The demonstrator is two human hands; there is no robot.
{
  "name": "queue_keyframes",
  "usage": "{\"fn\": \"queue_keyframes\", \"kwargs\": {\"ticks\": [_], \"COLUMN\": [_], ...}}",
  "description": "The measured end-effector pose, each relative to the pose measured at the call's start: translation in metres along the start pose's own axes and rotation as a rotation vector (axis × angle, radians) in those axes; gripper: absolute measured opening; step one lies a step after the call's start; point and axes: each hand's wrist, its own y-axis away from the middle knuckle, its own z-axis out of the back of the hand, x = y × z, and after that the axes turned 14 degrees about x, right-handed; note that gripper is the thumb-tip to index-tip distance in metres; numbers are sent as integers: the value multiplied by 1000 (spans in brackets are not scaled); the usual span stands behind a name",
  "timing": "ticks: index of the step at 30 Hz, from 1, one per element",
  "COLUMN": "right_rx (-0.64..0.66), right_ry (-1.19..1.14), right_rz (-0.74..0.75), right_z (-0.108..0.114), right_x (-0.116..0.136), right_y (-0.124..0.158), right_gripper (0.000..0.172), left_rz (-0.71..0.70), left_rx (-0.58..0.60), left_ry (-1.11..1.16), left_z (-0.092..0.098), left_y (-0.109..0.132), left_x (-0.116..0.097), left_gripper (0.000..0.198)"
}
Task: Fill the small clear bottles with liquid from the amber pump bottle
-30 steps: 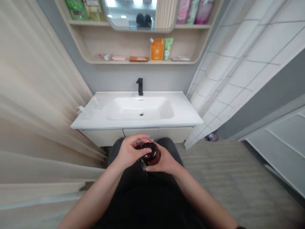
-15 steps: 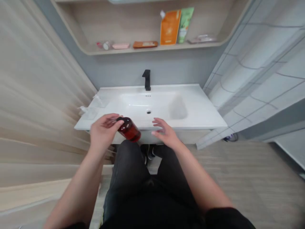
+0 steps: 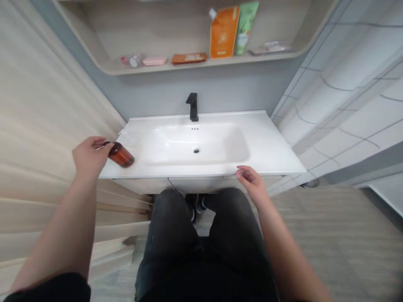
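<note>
My left hand [image 3: 92, 153] is closed, thumb and fingers, around the dark cap end of an amber bottle [image 3: 121, 155]. The bottle is tilted, its base pointing right and down, over the left end of the white sink counter [image 3: 270, 147]. Whether its base touches the surface I cannot tell. At the counter's front edge, right of the basin, my right hand [image 3: 252, 182] has its fingers loosely curled, thumb a little apart, with nothing visible in them.
A black faucet [image 3: 193, 107] stands behind the white basin [image 3: 176, 157]. The shelf [image 3: 145, 33] above holds an orange pouch [image 3: 224, 33], a green tube [image 3: 246, 29] and several small items. Clear plastic items [image 3: 130, 136] lie at the counter's left, beside a pale curtain [image 3: 47, 105].
My left hand has carried the amber bottle leftward, from in front of the basin to the counter's left end. My right hand has moved right and slightly down, its fingers curling more.
</note>
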Motion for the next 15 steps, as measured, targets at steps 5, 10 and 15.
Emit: {"fn": "queue_keyframes", "kwargs": {"ticks": [5,10,15], "right_rx": [-47,46,194], "right_ry": [294,610,862], "right_rz": [32,-26,-182], "right_z": [16,23,9], "right_x": [16,18,4], "right_y": [-24,-81,-107], "right_gripper": [47,42,39], "left_rz": [44,27,17], "left_rx": [48,73,136], "left_ry": [-50,-89,-122], "left_z": [-6,-4,2], "left_y": [-13,-24,-24], "left_x": [8,9,7], "left_gripper": [30,31,33]}}
